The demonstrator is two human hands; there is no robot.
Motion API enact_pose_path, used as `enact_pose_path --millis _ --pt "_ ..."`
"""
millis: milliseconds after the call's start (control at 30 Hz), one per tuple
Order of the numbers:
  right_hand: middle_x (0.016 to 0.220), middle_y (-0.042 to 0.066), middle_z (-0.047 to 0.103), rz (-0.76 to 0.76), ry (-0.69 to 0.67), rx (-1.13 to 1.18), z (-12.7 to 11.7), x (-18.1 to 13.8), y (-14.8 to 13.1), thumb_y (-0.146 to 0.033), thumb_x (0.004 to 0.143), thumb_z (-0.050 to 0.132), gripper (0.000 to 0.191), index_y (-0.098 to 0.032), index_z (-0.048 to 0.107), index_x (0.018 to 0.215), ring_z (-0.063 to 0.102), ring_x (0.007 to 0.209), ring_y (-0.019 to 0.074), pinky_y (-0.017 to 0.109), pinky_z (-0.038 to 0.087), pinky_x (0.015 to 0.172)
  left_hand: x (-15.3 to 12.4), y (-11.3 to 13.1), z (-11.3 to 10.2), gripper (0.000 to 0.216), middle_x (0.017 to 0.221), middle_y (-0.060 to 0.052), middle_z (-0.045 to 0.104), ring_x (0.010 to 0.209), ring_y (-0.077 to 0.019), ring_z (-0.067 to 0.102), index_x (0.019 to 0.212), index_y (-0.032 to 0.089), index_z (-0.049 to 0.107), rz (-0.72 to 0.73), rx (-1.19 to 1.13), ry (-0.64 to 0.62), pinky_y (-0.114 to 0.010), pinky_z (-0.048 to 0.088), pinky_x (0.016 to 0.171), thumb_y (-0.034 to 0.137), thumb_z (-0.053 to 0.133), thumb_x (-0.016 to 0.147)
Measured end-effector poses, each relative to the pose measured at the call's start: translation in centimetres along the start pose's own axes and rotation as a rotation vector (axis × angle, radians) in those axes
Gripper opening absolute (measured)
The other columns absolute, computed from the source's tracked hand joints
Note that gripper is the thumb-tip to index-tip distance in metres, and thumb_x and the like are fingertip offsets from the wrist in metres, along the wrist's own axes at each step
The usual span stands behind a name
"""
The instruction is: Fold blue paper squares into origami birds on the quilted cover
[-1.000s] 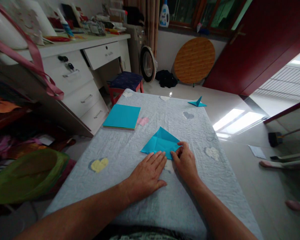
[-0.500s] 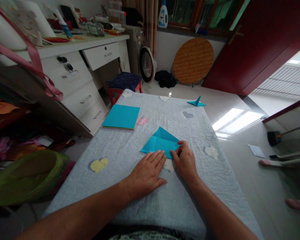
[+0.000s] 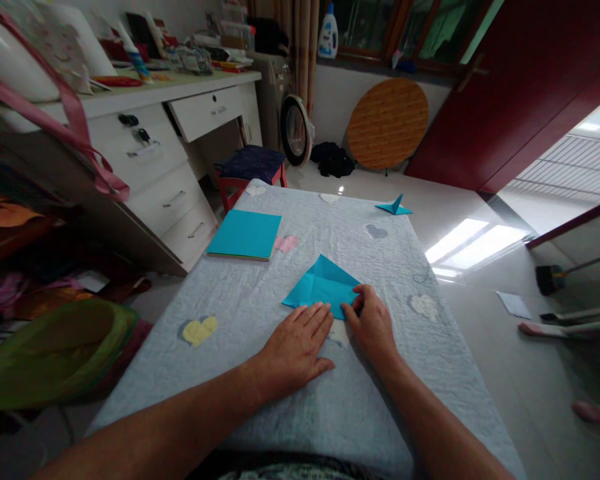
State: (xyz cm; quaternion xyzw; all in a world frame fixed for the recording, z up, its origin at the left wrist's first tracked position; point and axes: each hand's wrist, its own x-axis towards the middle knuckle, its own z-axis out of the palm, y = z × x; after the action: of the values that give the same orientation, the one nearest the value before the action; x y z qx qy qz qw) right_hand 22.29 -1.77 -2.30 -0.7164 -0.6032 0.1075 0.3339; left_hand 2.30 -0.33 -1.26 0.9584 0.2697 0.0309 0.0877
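Note:
A partly folded blue paper [image 3: 321,285] lies in the middle of the quilted grey table cover [image 3: 240,313]. My left hand [image 3: 295,347] rests flat with fingers stretched out, its fingertips on the paper's near edge. My right hand [image 3: 373,320] pinches the paper's near right corner between thumb and fingers.
A stack of blue square sheets [image 3: 245,234] lies at the table's left. A small folded blue paper figure [image 3: 394,207] sits at the far right corner. A white desk with drawers [image 3: 170,153] stands to the left, a red stool [image 3: 253,167] beyond the table, a green bag [image 3: 55,347] at lower left.
Both hands stay nearly still on the paper; only the view shifts slightly.

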Motion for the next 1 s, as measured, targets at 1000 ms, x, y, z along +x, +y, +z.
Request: enact_pose_path --millis 1000 --pt "0.116 0.013 0.062 -0.579 -0.368 -0.236 -1.4 -1.5 -3.3 -0.028 0.096 0.056 0.028 -0.021 0.065 0.121 0.057 0.100 0.0266 0.043 0.051 0.089 0.7 -5.9 -1.9 0.008 0.118 -0.006 0.056 0.119 -0.0297 0.046 0.080 0.021 0.069 -0.547 -0.270 0.223 -0.048 0.040 0.100 0.027 0.067 0.084"
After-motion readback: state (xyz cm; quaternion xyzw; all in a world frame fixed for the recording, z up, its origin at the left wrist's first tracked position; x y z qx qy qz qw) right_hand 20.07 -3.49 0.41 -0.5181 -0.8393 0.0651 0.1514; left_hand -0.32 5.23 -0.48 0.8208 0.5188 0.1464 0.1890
